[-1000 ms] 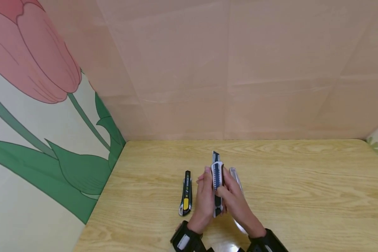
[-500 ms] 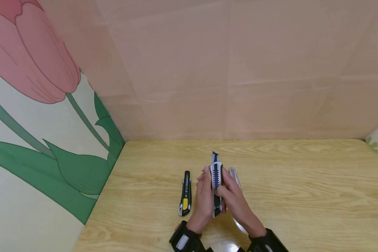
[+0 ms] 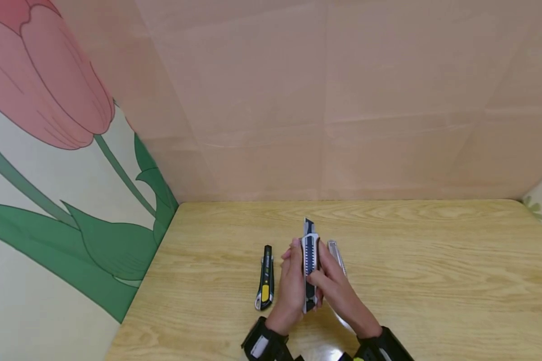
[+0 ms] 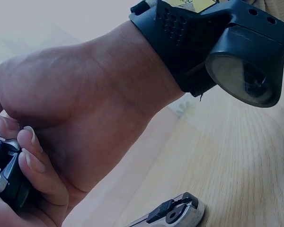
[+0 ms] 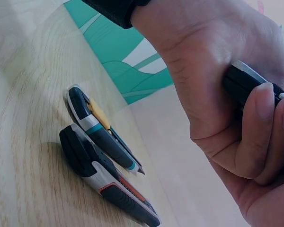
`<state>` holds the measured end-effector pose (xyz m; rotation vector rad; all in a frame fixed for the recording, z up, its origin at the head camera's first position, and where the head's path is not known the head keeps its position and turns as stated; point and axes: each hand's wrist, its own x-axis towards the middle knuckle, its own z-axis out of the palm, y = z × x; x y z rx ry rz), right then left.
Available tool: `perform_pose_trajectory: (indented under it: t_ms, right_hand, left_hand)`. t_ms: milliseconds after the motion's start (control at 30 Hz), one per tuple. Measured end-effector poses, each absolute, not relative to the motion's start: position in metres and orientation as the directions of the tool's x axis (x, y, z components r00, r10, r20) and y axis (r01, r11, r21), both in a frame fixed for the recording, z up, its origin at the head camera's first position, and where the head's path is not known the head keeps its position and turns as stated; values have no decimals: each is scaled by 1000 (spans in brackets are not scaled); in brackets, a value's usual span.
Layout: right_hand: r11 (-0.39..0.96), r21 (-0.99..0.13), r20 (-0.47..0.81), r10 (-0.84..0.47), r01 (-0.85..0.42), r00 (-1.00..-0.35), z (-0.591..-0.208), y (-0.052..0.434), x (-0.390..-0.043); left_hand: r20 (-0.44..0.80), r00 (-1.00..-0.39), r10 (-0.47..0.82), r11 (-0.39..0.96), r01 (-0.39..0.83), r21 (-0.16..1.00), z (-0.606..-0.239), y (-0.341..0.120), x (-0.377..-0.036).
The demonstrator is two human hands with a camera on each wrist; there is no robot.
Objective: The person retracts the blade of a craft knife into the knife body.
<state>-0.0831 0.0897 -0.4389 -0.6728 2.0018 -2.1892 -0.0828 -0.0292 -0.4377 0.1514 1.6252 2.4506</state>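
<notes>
Upright between both hands is a snap-off utility knife [image 3: 310, 253] in silver and dark blue, with a short length of blade out at its far end. My left hand [image 3: 291, 288] grips its left side. From the other side my right hand [image 3: 336, 291] holds it, the thumb lying on the front of the handle. In the left wrist view, curled fingers [image 4: 45, 177] wrap round the dark lower end of the handle. The right wrist view shows the black butt of the knife [image 5: 246, 82] against a palm.
Left of the hands lies a black cutter with a yellow slider [image 3: 265, 283]. A slim silver cutter [image 3: 335, 250] is partly hidden behind the right hand. A black, grey and orange cutter [image 5: 118, 189] lies on the wooden table [image 3: 433, 271]. Behind stands a pinkish cloth backdrop [image 3: 343, 125].
</notes>
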Motion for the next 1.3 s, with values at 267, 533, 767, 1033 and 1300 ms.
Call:
perform_pose_trajectory:
  t_ms: [267, 533, 767, 1033, 1300]
  right_hand:
    - [-142, -968, 249, -402, -209, -881, -436, 93, -83]
    - [-125, -971, 239, -419, -204, -876, -438, 93, -86]
    - [-127, -970, 242, -433, -207, -868, -439, 95, -86]
    - [-107, -975, 221, -449, -193, -866, -438, 97, -86]
    - [-107, -977, 215, -490, -186, -845, -436, 99, -89]
  left_hand:
    - [-18, -975, 219, -366, -100, 925, -438, -28, -83]
    - [-20, -974, 225, -358, -102, 928, -440, -29, -84]
    - [-13, -976, 218, -357, -92, 930, -440, -29, -84]
    - [-56, -977, 205, -354, -127, 927, -439, -28, -84]
    - [-69, -978, 197, -337, -134, 932, -438, -29, -83]
